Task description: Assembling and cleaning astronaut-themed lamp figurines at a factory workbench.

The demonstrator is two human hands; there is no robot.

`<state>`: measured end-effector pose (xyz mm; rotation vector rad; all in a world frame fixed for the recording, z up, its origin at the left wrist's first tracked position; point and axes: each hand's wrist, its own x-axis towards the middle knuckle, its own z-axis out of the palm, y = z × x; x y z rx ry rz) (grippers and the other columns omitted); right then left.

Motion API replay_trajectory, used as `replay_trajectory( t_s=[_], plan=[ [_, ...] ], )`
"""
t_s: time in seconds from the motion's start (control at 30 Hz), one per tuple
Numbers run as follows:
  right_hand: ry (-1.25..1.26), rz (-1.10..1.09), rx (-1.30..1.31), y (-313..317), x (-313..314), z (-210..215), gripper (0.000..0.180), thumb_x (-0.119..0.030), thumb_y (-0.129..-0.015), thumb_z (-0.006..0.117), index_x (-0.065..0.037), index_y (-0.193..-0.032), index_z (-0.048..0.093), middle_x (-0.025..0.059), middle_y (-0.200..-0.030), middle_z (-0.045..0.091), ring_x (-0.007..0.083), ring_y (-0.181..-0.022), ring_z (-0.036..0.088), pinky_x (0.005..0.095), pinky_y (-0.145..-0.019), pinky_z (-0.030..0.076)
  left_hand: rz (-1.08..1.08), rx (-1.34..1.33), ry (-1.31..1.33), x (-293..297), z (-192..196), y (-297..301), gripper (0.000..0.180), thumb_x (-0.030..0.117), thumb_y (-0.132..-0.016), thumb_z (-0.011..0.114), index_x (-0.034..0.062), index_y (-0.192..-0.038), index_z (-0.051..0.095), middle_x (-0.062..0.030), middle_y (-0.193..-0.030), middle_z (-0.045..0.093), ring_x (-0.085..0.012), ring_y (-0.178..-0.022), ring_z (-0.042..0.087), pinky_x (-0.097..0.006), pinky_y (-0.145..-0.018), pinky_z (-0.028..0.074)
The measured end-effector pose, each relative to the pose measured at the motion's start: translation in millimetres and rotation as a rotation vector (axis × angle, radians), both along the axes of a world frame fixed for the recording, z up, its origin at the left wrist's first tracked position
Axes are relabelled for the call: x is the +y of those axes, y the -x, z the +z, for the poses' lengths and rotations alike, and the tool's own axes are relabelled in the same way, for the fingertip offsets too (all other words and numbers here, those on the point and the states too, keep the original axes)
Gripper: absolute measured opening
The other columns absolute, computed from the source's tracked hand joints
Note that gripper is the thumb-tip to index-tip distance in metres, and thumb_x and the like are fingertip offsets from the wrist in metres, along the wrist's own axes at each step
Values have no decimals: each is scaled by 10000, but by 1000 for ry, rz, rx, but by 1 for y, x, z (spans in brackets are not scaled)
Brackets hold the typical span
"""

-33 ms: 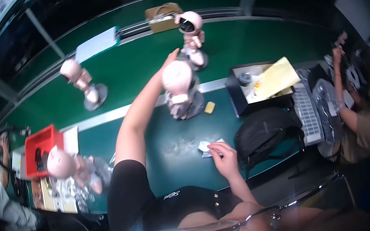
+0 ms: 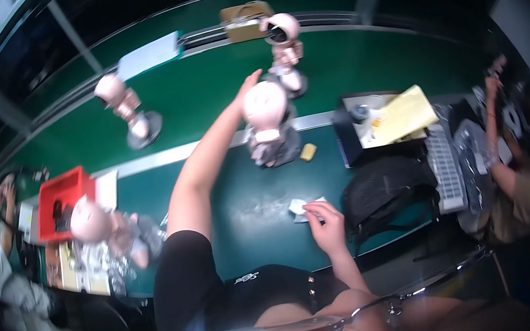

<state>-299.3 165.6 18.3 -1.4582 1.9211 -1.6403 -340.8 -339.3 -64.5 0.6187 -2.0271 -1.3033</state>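
My left hand (image 2: 250,88) reaches far over the bench, just behind a pink astronaut figurine (image 2: 265,106) on a grey base. The fingers that show are stretched out and close to a second astronaut figurine (image 2: 287,56) with a dark visor; the head of the near figurine hides part of this hand. Close to my body, my right hand (image 2: 325,220) pinches a small crumpled white wipe (image 2: 298,208) on the bench top. Right of the near figurine's base lies a yellow sponge-like block (image 2: 308,152).
More astronaut figurines stand (image 2: 129,114) at the back left and lie (image 2: 90,219) beside a red bin (image 2: 87,185). At right are a black box (image 2: 346,141) with yellow paper (image 2: 411,114) and a black bag (image 2: 389,194). Co-workers sit at both sides.
The whole view has shifted slightly, so the bench things appear a little further right. Both hands keep much the same places relative to the figurines and the wipe.
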Motion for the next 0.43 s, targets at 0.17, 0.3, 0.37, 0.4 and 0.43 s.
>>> replay_trajectory(
  t_s=[0.17,0.3,0.37,0.4,0.43],
  plan=[
    [15,-163,-31,23,11,-23,138,49,-760,610,28,-887,660,146,-900,646,253,-877,630,325,-813,478,258,137,-98,177,78,-59,451,171,-790,670,6,-1182,520,-125,-1062,590,-191,-915,614,-306,-781,505],
    [3,-131,-16,21,13,-15,140,46,-788,594,42,-919,644,145,-924,635,243,-883,618,314,-810,472,298,348,92,298,147,-190,282,89,-803,647,10,-1064,578,-83,-978,619,-172,-916,606,-298,-807,488],
    [1,-95,-56,17,9,-13,138,50,-797,588,47,-925,640,138,-942,635,240,-881,614,320,-812,473,420,268,739,340,172,-258,269,28,-743,649,33,-1009,611,-127,-998,610,-292,-935,602,-352,-801,484],
    [-1,-90,-58,17,9,-15,144,46,-800,588,44,-933,642,140,-945,634,242,-881,614,321,-814,474,541,268,900,343,167,-286,334,44,-724,674,13,-1042,577,-159,-1055,603,-328,-976,584,-397,-851,466],
    [-6,-75,-60,18,9,-18,149,42,-804,587,41,-942,643,141,-948,634,245,-881,614,322,-815,474,793,226,1049,344,156,-318,449,128,-746,693,38,-1151,521,-162,-1122,579,-344,-986,579,-424,-880,454]
  ],
)
